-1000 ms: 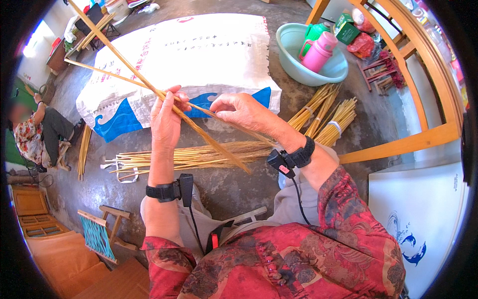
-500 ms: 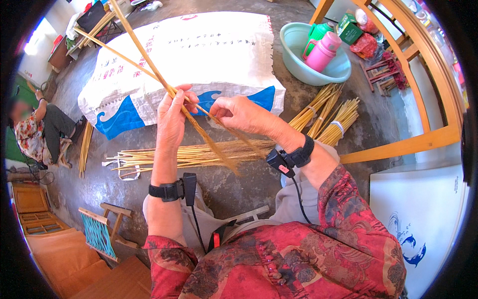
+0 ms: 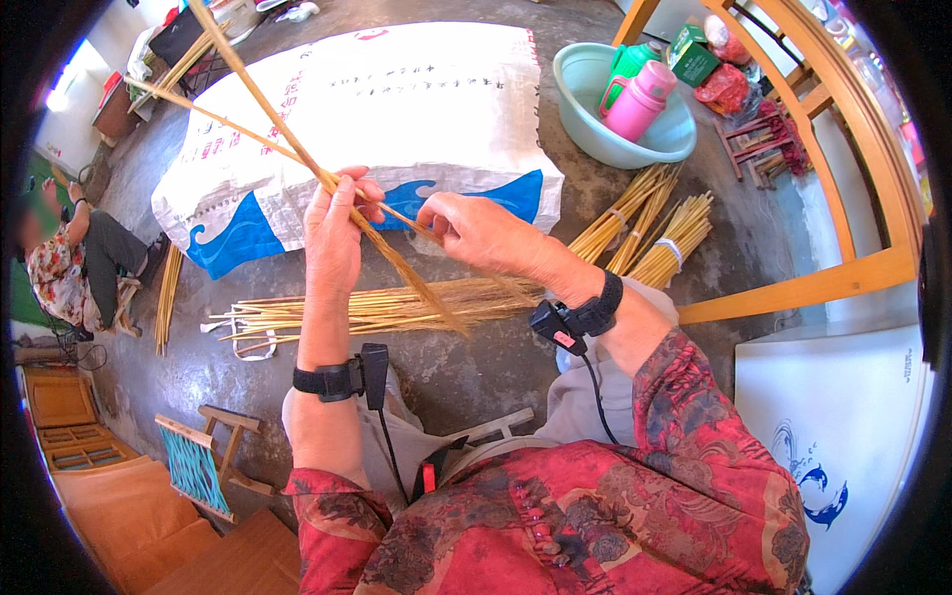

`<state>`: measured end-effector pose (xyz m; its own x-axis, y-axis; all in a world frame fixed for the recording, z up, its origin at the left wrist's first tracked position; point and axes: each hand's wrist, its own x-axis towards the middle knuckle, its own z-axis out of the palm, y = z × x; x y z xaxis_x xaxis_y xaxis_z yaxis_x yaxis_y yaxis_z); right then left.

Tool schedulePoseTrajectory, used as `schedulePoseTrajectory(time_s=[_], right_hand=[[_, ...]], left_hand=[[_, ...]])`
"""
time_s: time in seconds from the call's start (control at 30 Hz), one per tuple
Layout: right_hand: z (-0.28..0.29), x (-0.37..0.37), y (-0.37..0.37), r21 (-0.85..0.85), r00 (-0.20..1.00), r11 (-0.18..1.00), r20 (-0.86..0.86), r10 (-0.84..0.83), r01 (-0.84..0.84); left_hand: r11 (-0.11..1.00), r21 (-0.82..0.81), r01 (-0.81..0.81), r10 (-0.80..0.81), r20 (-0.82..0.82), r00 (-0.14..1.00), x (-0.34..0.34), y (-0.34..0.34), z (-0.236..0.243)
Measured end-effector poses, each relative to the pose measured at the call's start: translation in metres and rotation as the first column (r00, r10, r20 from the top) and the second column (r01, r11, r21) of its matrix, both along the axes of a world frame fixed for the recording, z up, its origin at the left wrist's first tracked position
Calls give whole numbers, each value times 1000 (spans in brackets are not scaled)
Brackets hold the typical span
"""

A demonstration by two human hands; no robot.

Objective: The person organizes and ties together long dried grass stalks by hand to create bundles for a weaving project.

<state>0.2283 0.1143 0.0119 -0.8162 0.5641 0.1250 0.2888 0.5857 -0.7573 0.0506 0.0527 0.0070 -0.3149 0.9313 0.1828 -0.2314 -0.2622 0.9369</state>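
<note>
- Stalks (image 3: 297,139): two long yellow ones, crossed right at my left hand (image 3: 332,233), both running up toward eleven o'clock and ending near the rim of the view.
- My left hand is closed around the crossing, fingers curled over the stalks, thumb side turned toward three o'clock.
- My right hand (image 3: 481,230) sits just beside it at three o'clock, thumb and fingertips pinched together on the thinner stalk where it leaves the left hand.
- The thicker stalk's lower part slants down toward five o'clock, passing under my right hand and ending over the loose bundle (image 3: 377,307).
- That loose bundle of stalks lies on the concrete floor (image 3: 476,377) at six o'clock from my hands, stretched from nine to three.
- Tied bundles (image 3: 654,233) of shorter stalks lie at three o'clock, well apart from my hands.
- A white woven sack (image 3: 397,109) with blue wave print is spread on the floor at twelve o'clock.
- A pale green basin (image 3: 585,94) holding a pink flask (image 3: 640,99) stands at two o'clock.
- Another person (image 3: 79,263) sits at nine o'clock, far off.
- A small folding stool (image 3: 203,466) stands at seven o'clock.
</note>
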Motion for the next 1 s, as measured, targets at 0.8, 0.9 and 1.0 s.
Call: schedulePoseTrajectory(time_s=[0.8, 0.9, 1.0], right_hand=[[23, 57, 36, -505, 881, 848, -313, -354, 162], [25, 50, 23, -461, 879, 870, -324, -349, 175], [24, 42, 14, -376, 907, 914, -315, -279, 151]], left_hand=[[993, 64, -94, 53, 473, 880, -29, 4, -13], [993, 39, -113, 77, 512, 855, -26, 8, -17], [991, 15, -133, 105, 530, 842, -24, 12, -22]])
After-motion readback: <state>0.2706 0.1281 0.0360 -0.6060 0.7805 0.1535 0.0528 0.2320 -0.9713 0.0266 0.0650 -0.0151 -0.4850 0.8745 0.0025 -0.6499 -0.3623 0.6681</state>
